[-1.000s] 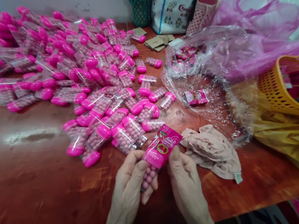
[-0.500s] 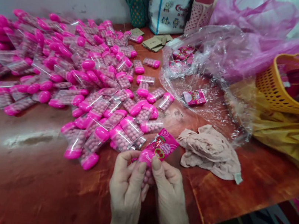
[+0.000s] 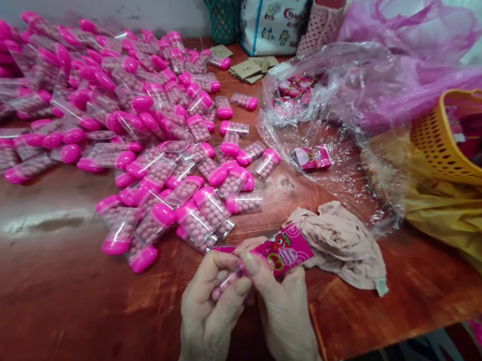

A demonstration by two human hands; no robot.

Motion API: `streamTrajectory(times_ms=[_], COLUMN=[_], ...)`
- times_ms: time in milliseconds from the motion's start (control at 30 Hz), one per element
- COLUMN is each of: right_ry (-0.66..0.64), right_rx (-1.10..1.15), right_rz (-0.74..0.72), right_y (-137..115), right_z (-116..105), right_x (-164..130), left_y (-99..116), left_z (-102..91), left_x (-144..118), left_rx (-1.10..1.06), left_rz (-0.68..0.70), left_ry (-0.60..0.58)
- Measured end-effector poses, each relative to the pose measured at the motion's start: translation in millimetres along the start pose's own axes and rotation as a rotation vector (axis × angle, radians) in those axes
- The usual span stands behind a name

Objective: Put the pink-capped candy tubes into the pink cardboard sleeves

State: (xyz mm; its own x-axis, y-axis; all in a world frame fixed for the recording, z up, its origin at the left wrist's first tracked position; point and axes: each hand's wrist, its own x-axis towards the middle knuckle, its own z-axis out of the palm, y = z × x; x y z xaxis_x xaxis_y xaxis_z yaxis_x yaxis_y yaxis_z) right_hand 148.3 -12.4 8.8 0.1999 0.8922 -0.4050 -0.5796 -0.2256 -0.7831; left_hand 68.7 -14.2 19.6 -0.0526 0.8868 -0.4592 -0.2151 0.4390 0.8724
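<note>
Wrapping seems the step in hand: at lower centre the left hand [image 3: 208, 308] grips a candy tube [image 3: 226, 279] while the right hand [image 3: 280, 307] pinches its pink label [image 3: 287, 252], which I judge needs pressing flat next.

You hold a small clear candy container [image 3: 226, 279] filled with round pink sweets, its pink cap end hidden under your fingers, low over the near edge of the worktop [image 3: 46, 296]. Drawn partway over it is a bright pink printed sleeve [image 3: 283, 253] with a strawberry picture, lying nearly level and pointing to the right. Your left hand [image 3: 208, 314] grips the container from below while your right hand [image 3: 279, 307] pinches the sleeve's near end.
</note>
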Motion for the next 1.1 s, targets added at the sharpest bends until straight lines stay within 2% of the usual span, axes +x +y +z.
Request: streamTrajectory(times_ms=[100,167,267,333,467,600,733,833,933,1000,1100], right_ry=[0.071,0.053,-0.036,-0.070,0.008,0.075,0.065,0.066,-0.020,-0.065,-0.152], right_rx=[-0.129,-0.135,-0.071,-0.026,-0.038,-0.055,-0.067,-0.069,0.005,0.079,0.153], right_rz=[-0.073,-0.038,0.039,0.018,-0.052,-0.051,-0.042,-0.041,-0.002,0.006,0.020], right_y=[5.3,8.2,9.8,8.6,6.5,13.1,20.0,19.7,14.8,9.8,3.0], right_z=[4.4,7.1,7.9,5.8,3.1,10.4,17.8,17.4,11.7,5.6,-4.7], right_x=[-1.6,-2.5,-3.1,-2.6,-2.4,-8.1,-14.0,-13.7,-10.3,-7.6,-4.4], left_y=[-2.5,-2.7,-0.1,1.9,1.9,0.2,2.0,1.6,-1.5,-2.7,0.6], left_z=[0.9,0.8,-1.6,-3.9,-5.7,-2.9,0.1,2.2,2.0,-1.6,-12.3], left_x=[-0.2,2.9,10.6,15.0,15.8,10.0,5.1,2.7,1.6,2.6,7.7], left_rx=[-0.047,-0.097,-0.197,-0.229,-0.206,-0.211,-0.160,-0.135,-0.045,0.102,0.326], left_rz=[-0.051,-0.047,-0.026,-0.027,-0.080,-0.012,0.022,0.042,0.155,0.336,0.658], left_ry=[0.076,0.090,0.072,0.039,-0.012,0.067,0.188,0.207,0.153,0.112,0.170])
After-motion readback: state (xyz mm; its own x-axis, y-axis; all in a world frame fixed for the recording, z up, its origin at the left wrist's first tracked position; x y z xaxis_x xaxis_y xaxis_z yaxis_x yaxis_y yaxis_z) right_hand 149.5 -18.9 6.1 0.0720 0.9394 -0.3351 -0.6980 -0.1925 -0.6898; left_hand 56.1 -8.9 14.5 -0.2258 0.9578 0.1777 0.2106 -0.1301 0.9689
